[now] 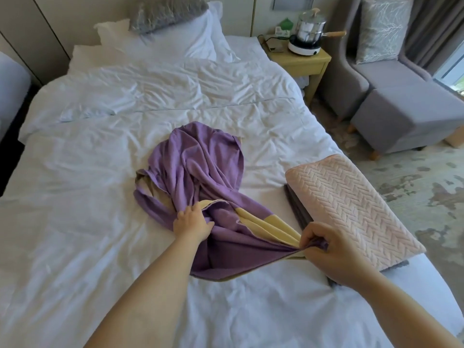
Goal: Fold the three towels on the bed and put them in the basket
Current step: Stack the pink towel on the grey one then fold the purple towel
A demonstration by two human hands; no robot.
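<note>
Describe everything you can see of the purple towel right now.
The purple towel is soft-looking cloth, purple with pale yellow showing at its edges. It lies unfolded and crumpled on the bed, its near edge stretched between both hands: the left hand grips a bunched fold, the right hand pinches a corner beside the folded pink towel.

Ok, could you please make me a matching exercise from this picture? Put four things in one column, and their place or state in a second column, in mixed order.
Things:
1. purple towel
2. pink towel
3. grey towel
4. pot

Place or state:
A. stands over on the bedside table
B. lies folded on top of another towel
C. crumpled, gripped by the left hand and the right hand
D. mostly hidden under another towel

Pairs: 1-C, 2-B, 3-D, 4-A
</note>
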